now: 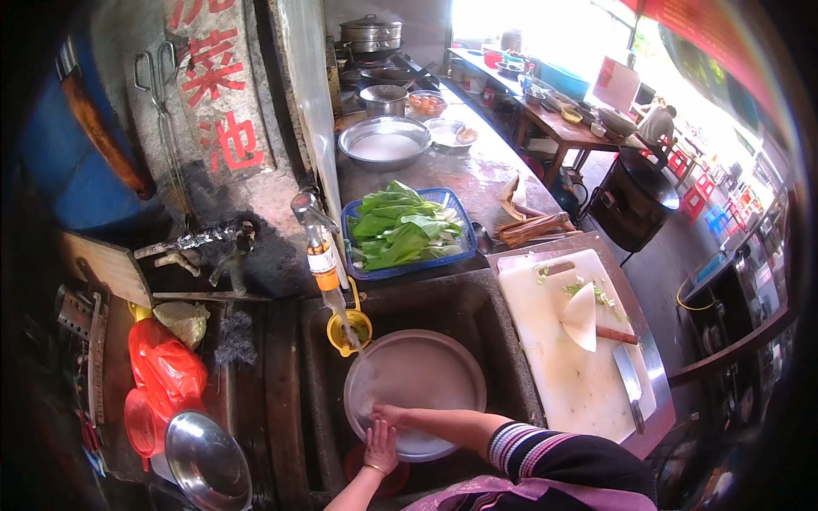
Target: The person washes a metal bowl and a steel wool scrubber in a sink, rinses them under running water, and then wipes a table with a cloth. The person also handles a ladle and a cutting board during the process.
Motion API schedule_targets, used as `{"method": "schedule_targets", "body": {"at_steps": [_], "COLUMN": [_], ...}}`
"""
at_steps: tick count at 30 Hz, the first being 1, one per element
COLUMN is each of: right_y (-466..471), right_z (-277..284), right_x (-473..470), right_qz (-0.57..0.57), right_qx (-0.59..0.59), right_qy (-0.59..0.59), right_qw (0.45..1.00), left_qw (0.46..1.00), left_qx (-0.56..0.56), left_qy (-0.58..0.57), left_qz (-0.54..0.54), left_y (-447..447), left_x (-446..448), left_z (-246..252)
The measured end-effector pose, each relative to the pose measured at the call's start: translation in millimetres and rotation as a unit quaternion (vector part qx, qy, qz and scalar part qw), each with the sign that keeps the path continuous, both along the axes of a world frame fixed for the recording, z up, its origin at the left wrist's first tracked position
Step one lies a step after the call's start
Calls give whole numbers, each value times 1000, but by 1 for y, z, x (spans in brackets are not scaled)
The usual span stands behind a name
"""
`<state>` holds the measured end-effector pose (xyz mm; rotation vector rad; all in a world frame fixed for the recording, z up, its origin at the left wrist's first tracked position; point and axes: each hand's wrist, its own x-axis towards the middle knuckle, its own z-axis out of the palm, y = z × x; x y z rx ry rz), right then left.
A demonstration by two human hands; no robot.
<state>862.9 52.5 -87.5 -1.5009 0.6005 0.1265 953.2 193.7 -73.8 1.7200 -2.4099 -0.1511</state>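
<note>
A wide round basin (447, 358) of cloudy water sits in the dark stone sink (460, 303). My right hand (388, 414) reaches across to the basin's left side, fingers at the water; whether they hold anything cannot be told. At the lower left rim is my left hand (381, 449), back up, fingers extended, with nothing visible in it and a bracelet at the wrist. From the tap (313, 220), a stream of water falls into the basin. Beside the stream, a yellow strainer (335, 329) holds some green bits.
Behind the sink stands a blue basket (412, 271) of leafy greens (402, 223). To the right, a white cutting board (549, 370) carries a cleaver (629, 377) and a wide-bladed knife (583, 319). A steel bowl (208, 460) and red plastic bag (169, 364) are left. Farther off, a person (658, 124) bends.
</note>
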Motion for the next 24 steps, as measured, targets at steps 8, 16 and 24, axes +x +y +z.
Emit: {"method": "schedule_targets", "body": {"at_steps": [8,16,24], "right_y": [1,41,-8], "right_z": [-5,28,110], "right_x": [-14,-79,-190], "right_qz": [-33,191,300], "right_qx": [-6,-125,-467], "right_qy": [60,52,292], "right_qw": [998,972,779], "left_qw": [1000,992,965], "left_qx": [2,70,166], "left_qy": [17,-40,-92], "left_qz": [-1,-98,-183], "left_y": [3,-13,-19], "left_x": [0,-4,-10], "left_z": [-3,27,39]}}
